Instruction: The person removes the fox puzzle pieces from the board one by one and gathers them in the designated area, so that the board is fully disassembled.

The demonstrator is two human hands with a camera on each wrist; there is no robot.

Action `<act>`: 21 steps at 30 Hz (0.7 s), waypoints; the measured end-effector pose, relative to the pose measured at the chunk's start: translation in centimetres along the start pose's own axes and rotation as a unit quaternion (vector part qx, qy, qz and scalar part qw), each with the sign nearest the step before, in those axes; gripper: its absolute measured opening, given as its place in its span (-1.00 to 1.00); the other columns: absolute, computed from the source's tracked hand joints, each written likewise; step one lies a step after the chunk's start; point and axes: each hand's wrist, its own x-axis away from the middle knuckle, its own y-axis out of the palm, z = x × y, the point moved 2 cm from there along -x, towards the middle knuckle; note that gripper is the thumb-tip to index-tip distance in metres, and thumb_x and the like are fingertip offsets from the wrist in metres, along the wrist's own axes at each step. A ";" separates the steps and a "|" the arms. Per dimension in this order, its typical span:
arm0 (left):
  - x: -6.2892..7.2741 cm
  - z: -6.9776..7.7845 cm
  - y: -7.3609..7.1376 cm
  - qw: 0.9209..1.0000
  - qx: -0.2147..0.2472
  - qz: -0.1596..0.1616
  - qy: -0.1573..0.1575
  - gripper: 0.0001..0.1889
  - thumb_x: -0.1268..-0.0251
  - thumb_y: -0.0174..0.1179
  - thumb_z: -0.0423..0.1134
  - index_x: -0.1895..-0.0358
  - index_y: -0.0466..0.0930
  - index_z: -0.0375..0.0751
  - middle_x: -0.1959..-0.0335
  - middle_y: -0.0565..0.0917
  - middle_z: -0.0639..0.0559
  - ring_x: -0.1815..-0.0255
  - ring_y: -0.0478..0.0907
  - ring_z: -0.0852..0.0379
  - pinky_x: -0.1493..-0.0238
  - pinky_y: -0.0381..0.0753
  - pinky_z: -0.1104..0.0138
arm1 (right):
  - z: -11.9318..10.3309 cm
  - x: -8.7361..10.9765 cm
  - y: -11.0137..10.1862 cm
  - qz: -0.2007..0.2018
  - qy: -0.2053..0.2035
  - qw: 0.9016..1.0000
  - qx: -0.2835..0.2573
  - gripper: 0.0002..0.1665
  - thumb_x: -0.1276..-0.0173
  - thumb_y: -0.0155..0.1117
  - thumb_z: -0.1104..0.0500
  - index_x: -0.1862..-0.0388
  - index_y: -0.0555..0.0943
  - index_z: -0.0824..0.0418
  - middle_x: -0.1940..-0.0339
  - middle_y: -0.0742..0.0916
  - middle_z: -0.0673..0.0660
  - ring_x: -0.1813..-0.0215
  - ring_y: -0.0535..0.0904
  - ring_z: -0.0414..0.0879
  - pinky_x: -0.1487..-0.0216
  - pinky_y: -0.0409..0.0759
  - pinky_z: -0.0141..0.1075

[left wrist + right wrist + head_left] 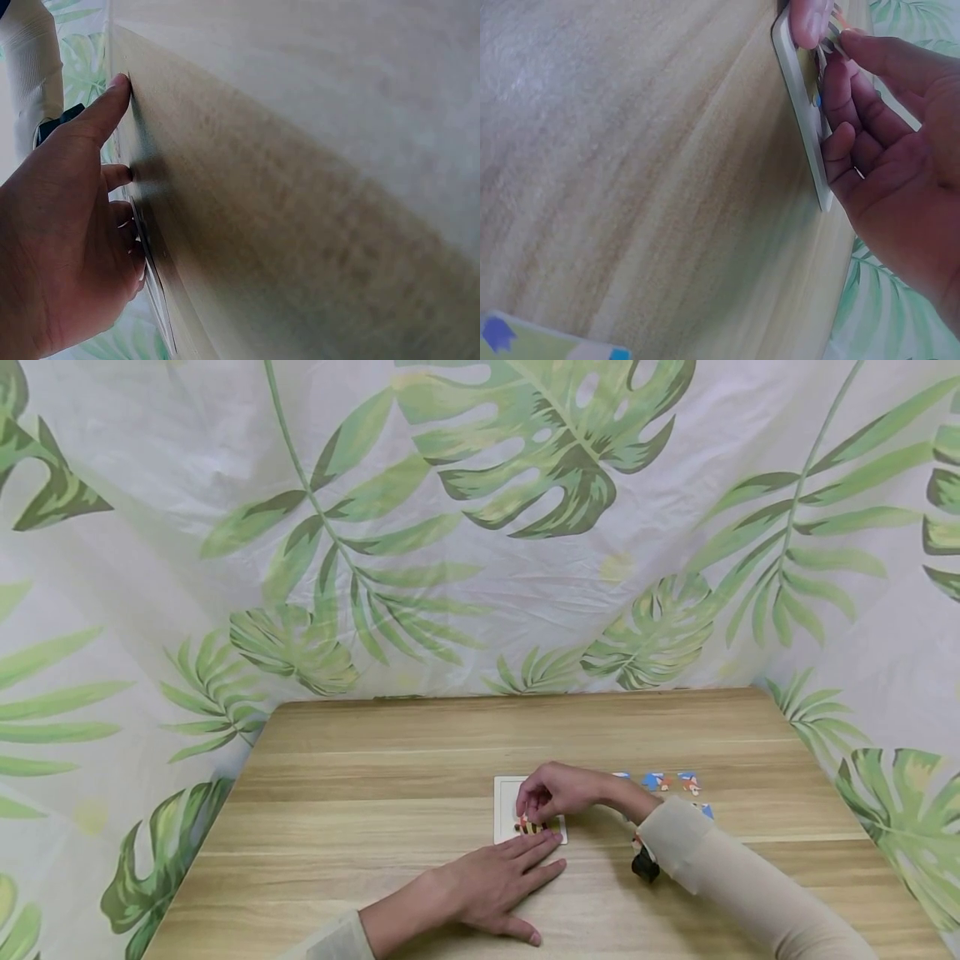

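A small white-rimmed puzzle board (507, 789) lies on the table in front of the person. Over it, the right hand (564, 790) is bent down with its fingers curled. In the right wrist view its thumb and forefinger pinch a small puzzle piece (835, 45), partly hidden by the fingers. Yellow-and-black striped artwork (532, 827) shows on the board beneath that hand. Palm down, the left hand (498, 885) has its fingers stretched out, fingertips resting on the board's near edge and thumb spread toward the person.
Several loose puzzle pieces (654, 781) with blue and orange artwork lie right of the board, some partly behind the right forearm. A small black object (645, 865) shows beneath the right sleeve. Leaf-printed cloth (465, 568) hangs behind the wooden table (360, 802).
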 end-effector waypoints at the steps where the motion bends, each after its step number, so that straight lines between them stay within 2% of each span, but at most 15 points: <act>1: 0.0 0.0 0.0 1.000 0.001 -0.001 0.000 -0.01 -0.49 -0.24 0.57 -0.73 0.09 -0.05 -0.77 -0.01 -0.15 -0.77 -0.06 -0.01 -0.68 0.12 0.26 | 0.0 0.0 0.0 0.002 0.001 1.000 -0.003 -0.80 -0.37 0.35 0.51 0.08 0.75 0.37 0.36 0.79 0.17 0.29 0.64 -0.31 0.19 0.64 -0.46; 7: -0.1 0.0 0.1 1.000 0.002 -0.003 0.001 -0.01 -0.49 -0.25 0.57 -0.74 0.07 -0.05 -0.77 -0.02 -0.16 -0.77 -0.08 -0.02 -0.69 0.10 0.25 | 0.4 0.0 -0.1 0.020 0.017 0.999 -0.021 -0.79 -0.41 0.34 0.49 0.05 0.76 0.32 0.34 0.80 0.11 0.27 0.66 -0.32 0.18 0.64 -0.48; 21: -0.1 0.0 0.1 1.000 0.015 0.001 0.006 -0.01 -0.50 -0.23 0.56 -0.73 0.08 -0.07 -0.77 -0.03 -0.18 -0.77 -0.08 -0.03 -0.68 0.13 0.24 | 0.9 0.9 -0.5 0.065 0.022 0.997 -0.025 -0.82 -0.47 0.37 0.39 0.03 0.78 0.22 0.29 0.81 -0.01 0.22 0.69 -0.28 0.17 0.69 -0.42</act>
